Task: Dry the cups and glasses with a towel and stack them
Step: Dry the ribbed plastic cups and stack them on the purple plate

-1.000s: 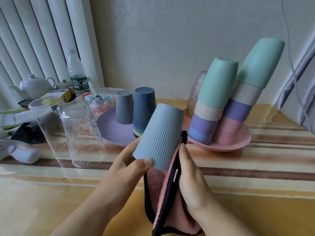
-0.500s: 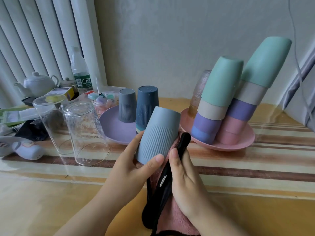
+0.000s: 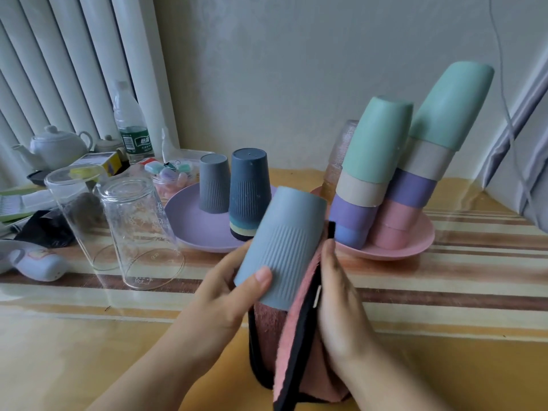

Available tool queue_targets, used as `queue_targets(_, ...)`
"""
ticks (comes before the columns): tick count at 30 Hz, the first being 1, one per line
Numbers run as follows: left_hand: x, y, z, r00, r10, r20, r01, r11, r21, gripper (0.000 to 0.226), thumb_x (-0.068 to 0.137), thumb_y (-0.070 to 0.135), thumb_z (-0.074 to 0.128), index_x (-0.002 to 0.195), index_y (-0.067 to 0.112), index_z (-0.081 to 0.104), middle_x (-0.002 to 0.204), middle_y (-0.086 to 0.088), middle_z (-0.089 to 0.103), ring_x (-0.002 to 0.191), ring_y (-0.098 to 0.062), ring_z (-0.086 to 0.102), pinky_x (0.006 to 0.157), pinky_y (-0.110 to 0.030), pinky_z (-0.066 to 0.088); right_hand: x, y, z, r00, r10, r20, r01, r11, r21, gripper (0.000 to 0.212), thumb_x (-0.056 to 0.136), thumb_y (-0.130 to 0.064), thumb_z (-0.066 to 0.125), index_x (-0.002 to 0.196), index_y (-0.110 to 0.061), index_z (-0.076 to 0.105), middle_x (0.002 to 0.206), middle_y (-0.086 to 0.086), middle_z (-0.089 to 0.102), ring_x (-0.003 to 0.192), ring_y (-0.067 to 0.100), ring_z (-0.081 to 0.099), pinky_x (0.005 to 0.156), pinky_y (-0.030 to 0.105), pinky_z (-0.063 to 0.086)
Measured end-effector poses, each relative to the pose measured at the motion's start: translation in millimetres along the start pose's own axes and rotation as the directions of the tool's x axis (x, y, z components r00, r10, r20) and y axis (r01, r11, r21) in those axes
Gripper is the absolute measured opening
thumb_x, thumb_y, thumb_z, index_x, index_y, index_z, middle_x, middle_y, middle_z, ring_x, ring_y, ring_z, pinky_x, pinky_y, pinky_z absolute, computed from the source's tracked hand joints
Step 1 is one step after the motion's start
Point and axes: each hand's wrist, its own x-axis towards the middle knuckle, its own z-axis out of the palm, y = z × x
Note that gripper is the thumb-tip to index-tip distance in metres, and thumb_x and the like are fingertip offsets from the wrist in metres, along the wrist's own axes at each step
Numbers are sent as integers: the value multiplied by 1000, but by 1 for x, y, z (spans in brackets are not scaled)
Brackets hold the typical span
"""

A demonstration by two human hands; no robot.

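My left hand (image 3: pixel 225 295) grips a light blue ribbed cup (image 3: pixel 281 247), held upside down and tilted. My right hand (image 3: pixel 338 310) presses a pink towel with black trim (image 3: pixel 296 345) against the cup's right side. On the purple plate (image 3: pixel 189 229) stand a grey cup (image 3: pixel 214 183) and a dark blue cup (image 3: pixel 249 191) on a small stack. Two leaning stacks of pastel cups, the left stack (image 3: pixel 367 173) and the right stack (image 3: pixel 430 149), rest on the pink plate (image 3: pixel 409 247). Two clear glasses, one in front (image 3: pixel 138 229) and one behind (image 3: pixel 74 209), stand upside down at the left.
A textured glass (image 3: pixel 338 155) stands behind the pink plate. At the far left are a white teapot (image 3: pixel 56 146), a water bottle (image 3: pixel 130 126), a jar of small coloured items (image 3: pixel 172 179), a black cloth (image 3: pixel 44 229) and a white device (image 3: pixel 38 262). The striped table (image 3: pixel 444 292) meets the wall behind.
The cup and towel have shifted slightly between my hands as the towel rubs along the cup's side. The view has moved a little; the stacks and glasses stay put.
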Motion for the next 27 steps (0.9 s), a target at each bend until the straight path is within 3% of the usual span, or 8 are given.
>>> queue_targets(4, 5, -1, -13, 993, 35, -111, -39, 999, -33, 58, 70, 51, 68, 124, 31, 62, 126, -1, 66, 121, -19, 59, 102, -40, 41, -9, 11, 14, 988, 54, 141, -34, 989, -143, 59, 80, -77, 18, 127, -51, 41, 134, -42, 37, 129, -23, 24, 116, 19, 17)
queue_targets(8, 7, -2, -14, 979, 68, -192, -50, 994, 97, 60, 65, 60, 61, 124, 48, 57, 126, 4, 56, 115, -6, 57, 91, -20, 48, -6, -1, 9, 993, 55, 102, -51, 998, -45, 28, 82, -56, 29, 105, -52, 45, 97, -61, 43, 105, -38, 31, 87, -10, 23)
queue_targets(11, 7, -5, -12, 965, 144, -221, -111, 981, 156, 58, 72, 55, 63, 128, 45, 54, 115, -6, 59, 108, -17, 61, 91, -29, 52, -3, -2, 4, 997, 16, 72, -14, 999, -33, 31, 80, -53, 36, 105, -46, 52, 103, -50, 54, 105, -32, 41, 82, -9, 28)
queue_targets(16, 6, -4, -8, 963, 156, -220, -108, 970, 217, 59, 76, 51, 64, 133, 40, 50, 123, 11, 63, 114, -9, 60, 96, -34, 51, -7, 2, 10, 995, -42, 88, 56, 985, -165, 42, 84, -50, 35, 122, -39, 48, 114, -36, 55, 108, -26, 44, 85, -5, 29)
queue_targets(19, 7, -2, -12, 966, 152, -209, -95, 961, 258, 65, 68, 54, 68, 129, 44, 50, 116, 17, 65, 107, -7, 64, 86, -33, 56, -11, 12, 17, 995, -23, 98, 51, 955, -291, 35, 86, -70, 30, 115, -55, 44, 121, -33, 55, 118, -14, 45, 99, 15, 35)
queue_targets(21, 7, -2, -12, 972, 144, -187, -91, 960, 264, 64, 69, 50, 72, 129, 41, 51, 114, 15, 67, 106, -6, 64, 86, -29, 56, -11, 14, 17, 998, 3, 69, 19, 947, -322, 48, 78, -79, 22, 114, -54, 44, 124, -27, 55, 119, -8, 47, 102, 23, 36)
queue_targets(25, 5, -3, -3, 989, 119, -91, -84, 943, 323, 60, 73, 38, 73, 129, 41, 49, 114, 26, 65, 106, 7, 60, 80, -5, 46, -6, -5, 7, 999, 29, -23, -32, 992, -121, 48, 76, -61, 26, 122, -52, 37, 123, -37, 43, 104, -32, 39, 89, -6, 27)
queue_targets(27, 3, -3, 0, 997, 81, -13, -73, 947, 313, 60, 73, 45, 73, 128, 43, 49, 118, 27, 64, 111, 7, 58, 85, -7, 45, 0, -10, -1, 998, -2, -69, -2, 998, -55, 36, 81, -61, 29, 116, -55, 36, 125, -37, 40, 113, -26, 37, 102, 3, 25)
